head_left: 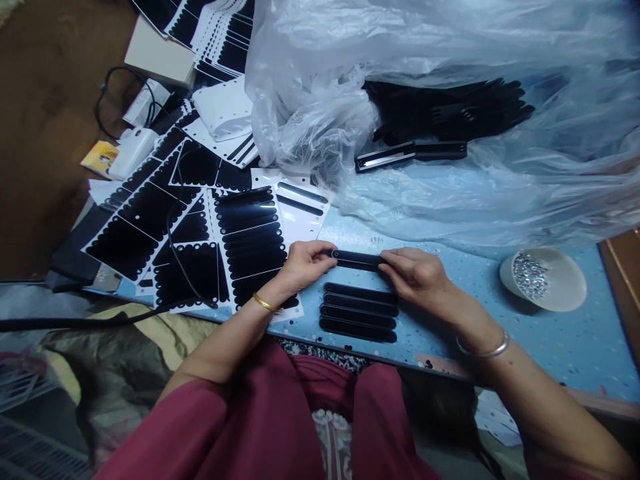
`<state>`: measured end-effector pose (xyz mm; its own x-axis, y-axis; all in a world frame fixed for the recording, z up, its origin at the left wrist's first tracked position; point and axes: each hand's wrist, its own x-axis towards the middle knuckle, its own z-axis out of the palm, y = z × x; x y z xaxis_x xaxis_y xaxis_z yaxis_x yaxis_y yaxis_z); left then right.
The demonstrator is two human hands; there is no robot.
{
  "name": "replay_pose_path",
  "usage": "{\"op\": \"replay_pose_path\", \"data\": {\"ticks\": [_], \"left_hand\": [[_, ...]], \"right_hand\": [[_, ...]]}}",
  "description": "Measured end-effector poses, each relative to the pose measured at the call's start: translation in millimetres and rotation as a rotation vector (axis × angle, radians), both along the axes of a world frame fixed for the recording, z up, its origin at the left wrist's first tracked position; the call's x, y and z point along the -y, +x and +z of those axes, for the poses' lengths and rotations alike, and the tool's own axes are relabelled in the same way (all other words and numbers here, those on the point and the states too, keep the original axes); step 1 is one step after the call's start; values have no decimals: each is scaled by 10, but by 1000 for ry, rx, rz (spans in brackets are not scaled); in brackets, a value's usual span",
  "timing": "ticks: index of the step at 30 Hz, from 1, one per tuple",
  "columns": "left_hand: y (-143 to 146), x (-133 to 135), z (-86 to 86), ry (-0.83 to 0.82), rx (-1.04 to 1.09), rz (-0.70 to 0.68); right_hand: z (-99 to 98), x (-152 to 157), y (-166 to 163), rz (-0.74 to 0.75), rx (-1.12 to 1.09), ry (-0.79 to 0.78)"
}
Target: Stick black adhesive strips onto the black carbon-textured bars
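Note:
Between my two hands, just above the blue speckled table (450, 293), is a long black strip with rounded ends (357, 258). My left hand (309, 267) pinches its left end, and my right hand (415, 275) pinches the right end. Nearer to me, several similar black strips (359, 312) lie side by side in a stack of rows. Left of my left hand spread sheets of black rounded stickers (253, 240) on white backing. One partly used sheet (300, 207) beyond my hand shows mostly bare backing with two black stickers.
A white bowl (570, 280) of small shiny metal pieces stands at the right. Clear plastic bags (310, 100) cover the back, with black strips (450, 110) piled inside. A black cable (175, 247) crosses the sheets. Boxes (157, 53) stand at the far left.

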<state>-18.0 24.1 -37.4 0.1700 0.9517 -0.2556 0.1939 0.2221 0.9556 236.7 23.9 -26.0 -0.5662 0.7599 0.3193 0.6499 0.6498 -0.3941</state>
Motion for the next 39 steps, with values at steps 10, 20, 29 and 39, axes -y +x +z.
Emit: {"op": "replay_pose_path", "data": {"ticks": [10,20,29,39], "left_hand": [[-8,-8,0,-24,19,3],[0,-9,11,-55,55,8],[-4,-9,-7,-58,45,8],[2,-12,-41,-49,54,15]], "right_hand": [[-23,7,23,12,-54,1],[2,13,25,0,-86,-35],[-24,52,33,-48,-140,-62],[6,42,36,-37,-156,-42]]}}
